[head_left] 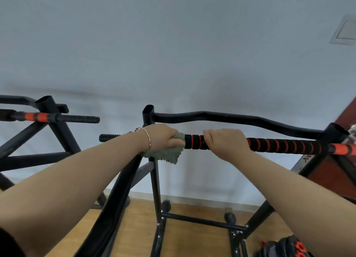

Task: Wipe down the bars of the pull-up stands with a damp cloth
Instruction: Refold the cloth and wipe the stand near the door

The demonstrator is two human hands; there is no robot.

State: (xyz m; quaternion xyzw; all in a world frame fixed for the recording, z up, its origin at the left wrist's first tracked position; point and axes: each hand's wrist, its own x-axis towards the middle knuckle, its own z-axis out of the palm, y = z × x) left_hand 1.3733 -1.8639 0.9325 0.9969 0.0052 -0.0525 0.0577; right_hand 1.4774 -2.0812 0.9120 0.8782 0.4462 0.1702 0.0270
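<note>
Left forearm: bare, reaching up from the lower left, with a thin metal bracelet [148,141] round the wrist.
Left hand [160,136]: the fingers curl over the top of the bar and are clenched round a fluffy grey-green cloth [166,153], pressing it against the bar.
Cloth position: bunched between the left fingers and the bar, in front of the black upright post [148,115]. One loose corner hangs below the hand, clear of the bar.
Right hand [225,143]: near the cloth on its right, with a short stretch of foam showing between them. The fingers fold over the bar from above and grasp it directly; the thumb is hidden.
Bar [285,146]: a long round bar wrapped in black foam with orange spiral stripes. Its long axis runs left to right across the view, dipping slightly to the right, where it turns solid orange. Its ribbed black end [108,137] points left, past the left wrist.
Rear bar [231,118]: a wavy black metal tube behind and above the hands, joined to open-topped black posts at each end.
Second stand [57,118]: far left and well apart, a black frame with its own orange-and-black bar, whose ribbed tip points right.
Floor [134,227]: wooden boards, with the black base frame standing on them. A black and orange object [285,247] sits in the lower right corner, too blurred to name.
Wall [173,44]: pale blue-grey, behind everything.
</note>
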